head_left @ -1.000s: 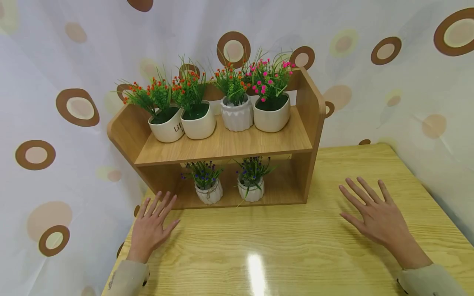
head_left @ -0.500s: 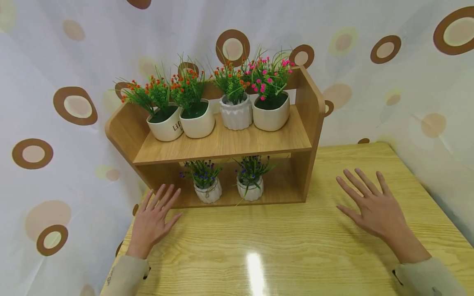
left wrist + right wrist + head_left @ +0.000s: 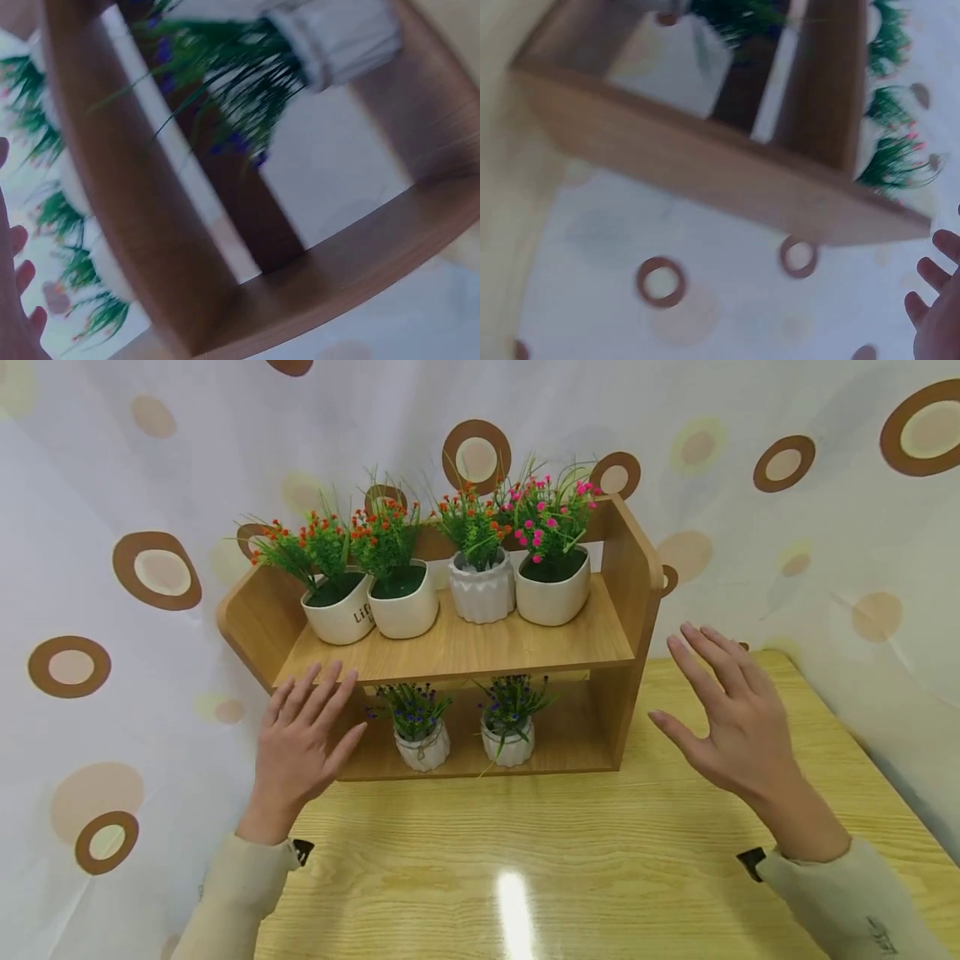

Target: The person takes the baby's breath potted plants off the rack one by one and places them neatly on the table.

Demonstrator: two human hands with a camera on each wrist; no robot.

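— Holding what?
— Nothing in the left hand [image 3: 303,750], with fingers extended before the left end of the wooden shelf [image 3: 472,652]; likewise nothing in the right hand [image 3: 735,727], with fingers spread beyond the right end.
— How to treat it?
— As stiff, probably heavyish when loaded; best taken by both side panels [image 3: 632,564] and kept level, with smooth pots [image 3: 553,597] likely to slide, maybe chip.
— And counted?
— One shelf on one table [image 3: 585,852]; above, three orange-flowered plants [image 3: 472,527] and one pink-flowered plant [image 3: 551,522]; below, two purple-flowered plants [image 3: 412,710].

Pale wall covering [image 3: 847,552], brown-ringed circles [image 3: 476,458], wood-grain table [image 3: 420,852], white glare [image 3: 515,914]
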